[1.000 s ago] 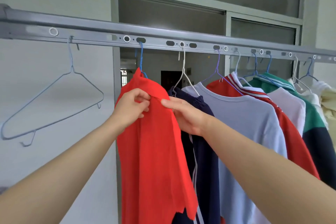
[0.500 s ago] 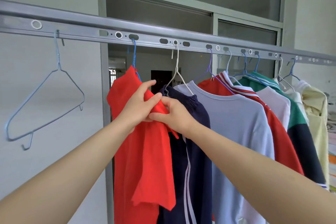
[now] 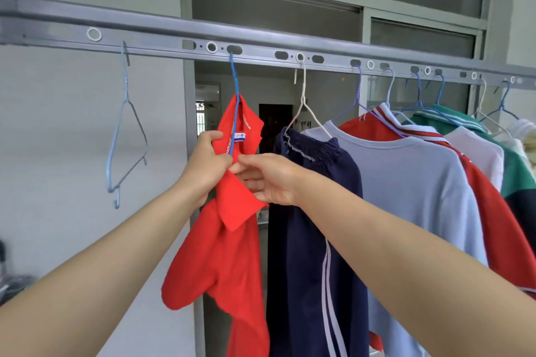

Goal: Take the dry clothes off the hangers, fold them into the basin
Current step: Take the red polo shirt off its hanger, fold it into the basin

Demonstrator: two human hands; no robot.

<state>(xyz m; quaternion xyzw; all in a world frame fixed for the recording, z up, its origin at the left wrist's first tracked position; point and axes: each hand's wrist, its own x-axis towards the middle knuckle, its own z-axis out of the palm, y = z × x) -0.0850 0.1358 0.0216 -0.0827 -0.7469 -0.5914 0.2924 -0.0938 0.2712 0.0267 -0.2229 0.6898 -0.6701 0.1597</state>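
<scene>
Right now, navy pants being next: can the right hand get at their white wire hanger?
Probably yes: the right hand, pinching the red polo shirt, is beside the white wire hanger; nothing blocks it.

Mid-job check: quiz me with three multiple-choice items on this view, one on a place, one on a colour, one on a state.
1. The empty hanger hangs: A right of the red shirt; B on the floor; C left of the red shirt.
2. The red shirt's hanger is: A white; B blue; C purple.
3. The left hand: A grips the red shirt; B hangs open; C holds the empty hanger.
Answers: 1 C, it hangs bare further left; 2 B, a blue wire hooks up above the shirt; 3 A, its fingers curl round red fabric.
</scene>
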